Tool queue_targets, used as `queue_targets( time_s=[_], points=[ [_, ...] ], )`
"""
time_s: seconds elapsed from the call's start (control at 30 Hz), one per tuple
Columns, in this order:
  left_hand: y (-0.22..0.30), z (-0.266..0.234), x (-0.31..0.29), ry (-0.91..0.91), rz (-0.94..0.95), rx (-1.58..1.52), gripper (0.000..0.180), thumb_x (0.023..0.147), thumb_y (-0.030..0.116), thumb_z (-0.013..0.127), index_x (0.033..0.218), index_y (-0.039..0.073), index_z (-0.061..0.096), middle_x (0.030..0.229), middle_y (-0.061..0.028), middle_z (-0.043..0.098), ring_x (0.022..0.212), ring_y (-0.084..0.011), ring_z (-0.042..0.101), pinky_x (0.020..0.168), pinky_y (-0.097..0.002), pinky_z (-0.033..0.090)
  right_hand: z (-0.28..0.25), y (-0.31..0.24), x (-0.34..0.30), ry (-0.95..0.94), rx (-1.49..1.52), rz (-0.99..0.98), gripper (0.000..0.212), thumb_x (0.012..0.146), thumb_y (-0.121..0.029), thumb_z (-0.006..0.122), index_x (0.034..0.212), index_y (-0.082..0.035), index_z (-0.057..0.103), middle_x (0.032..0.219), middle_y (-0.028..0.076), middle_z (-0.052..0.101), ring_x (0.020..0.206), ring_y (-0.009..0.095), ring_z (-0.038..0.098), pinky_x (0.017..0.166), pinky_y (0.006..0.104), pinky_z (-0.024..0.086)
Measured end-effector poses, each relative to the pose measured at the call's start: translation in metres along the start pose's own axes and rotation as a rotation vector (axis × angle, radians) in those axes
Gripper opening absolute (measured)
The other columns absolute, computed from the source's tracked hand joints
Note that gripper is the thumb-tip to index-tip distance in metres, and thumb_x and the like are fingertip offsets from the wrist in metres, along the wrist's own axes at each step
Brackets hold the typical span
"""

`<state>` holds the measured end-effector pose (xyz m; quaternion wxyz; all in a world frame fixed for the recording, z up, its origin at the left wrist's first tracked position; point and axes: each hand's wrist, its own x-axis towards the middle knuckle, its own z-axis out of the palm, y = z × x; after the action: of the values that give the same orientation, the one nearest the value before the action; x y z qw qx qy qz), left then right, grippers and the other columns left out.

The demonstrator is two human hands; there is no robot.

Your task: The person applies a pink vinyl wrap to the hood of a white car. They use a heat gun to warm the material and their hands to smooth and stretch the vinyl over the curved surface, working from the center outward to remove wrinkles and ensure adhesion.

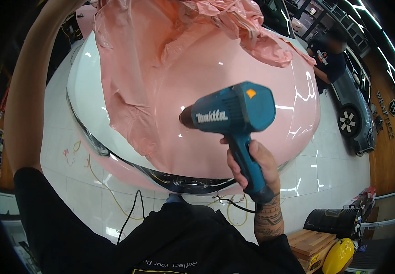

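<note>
Pointing leftward at frame centre, the teal plastic heat gun [241, 109] is clasped in the right hand [257, 165], its dark nozzle [186, 118] turned toward wrinkled pink film [131, 98] upper left; the left hand is unseen.

Shot from the wearer's head, a wide fisheye lens looks down and forward over a black shirt [183, 239] onto a car hood [197, 160] close ahead, a heat gun [259, 109] nearer still and a wooden wall [382, 157] curving along the right rim.

The heat gun [241, 109] looks plastic, the film [183, 73] glossy (partly wrinkled)
</note>
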<state>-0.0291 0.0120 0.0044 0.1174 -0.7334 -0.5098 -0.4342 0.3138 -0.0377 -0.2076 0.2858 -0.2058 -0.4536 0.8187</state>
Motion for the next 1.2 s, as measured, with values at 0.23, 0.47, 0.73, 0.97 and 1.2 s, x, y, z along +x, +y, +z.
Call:
queue_targets(
  time_s=[0.23,0.47,0.73,0.97,1.2],
  points=[
    [0.014,0.008,0.001,0.0,-0.052,-0.02,0.027,0.078,-0.005,0.062,0.103,0.002,0.051,0.092,-0.0041,0.056,0.09,-0.0141,0.052,0.08,-0.0261,0.043,-0.009,0.027,-0.07,-0.03,0.068,0.114,0.069,0.094,-0.047,0.051,0.125,0.014,0.039,0.073,0.013,0.054,0.044,0.014,0.053,0.04,0.0211,0.044],
    [0.017,0.007,-0.004,0.053,-0.194,-0.011,0.032,0.077,-0.005,0.062,0.105,0.004,0.051,0.094,-0.005,0.056,0.092,-0.0149,0.052,0.082,-0.0279,0.043,-0.034,0.045,-0.138,-0.09,0.029,0.202,0.051,0.097,-0.042,0.048,0.121,0.003,0.045,0.072,0.008,0.055,0.048,0.012,0.054,0.044,0.0229,0.045],
    [0.025,0.007,-0.005,0.087,-0.205,0.032,0.03,0.077,-0.008,0.057,0.104,0.003,0.05,0.093,-0.0074,0.056,0.091,-0.0165,0.053,0.082,-0.0291,0.044,-0.046,0.029,-0.134,-0.046,-0.023,0.14,0.057,0.096,-0.044,0.048,0.123,0.005,0.044,0.071,0.009,0.055,0.047,0.013,0.054,0.042,0.0222,0.044],
    [0.036,0.012,-0.001,0.093,-0.179,-0.02,0.034,0.075,-0.002,0.064,0.105,0.003,0.05,0.095,-0.0065,0.056,0.092,-0.0156,0.052,0.083,-0.0282,0.044,-0.046,-0.006,-0.04,-0.04,-0.077,0.028,0.055,0.098,-0.045,0.044,0.122,0.004,0.046,0.071,0.007,0.055,0.047,0.012,0.055,0.041,0.0217,0.044],
    [0.017,0.003,0.002,0.062,-0.125,-0.016,0.03,0.078,0.0,0.065,0.104,0.002,0.05,0.095,-0.006,0.055,0.092,-0.0153,0.052,0.083,-0.0272,0.043,-0.041,-0.021,0.059,-0.006,-0.152,-0.079,0.063,0.099,-0.049,0.037,0.125,0.008,0.042,0.072,0.009,0.054,0.045,0.012,0.053,0.04,0.0217,0.044]
  ],
)
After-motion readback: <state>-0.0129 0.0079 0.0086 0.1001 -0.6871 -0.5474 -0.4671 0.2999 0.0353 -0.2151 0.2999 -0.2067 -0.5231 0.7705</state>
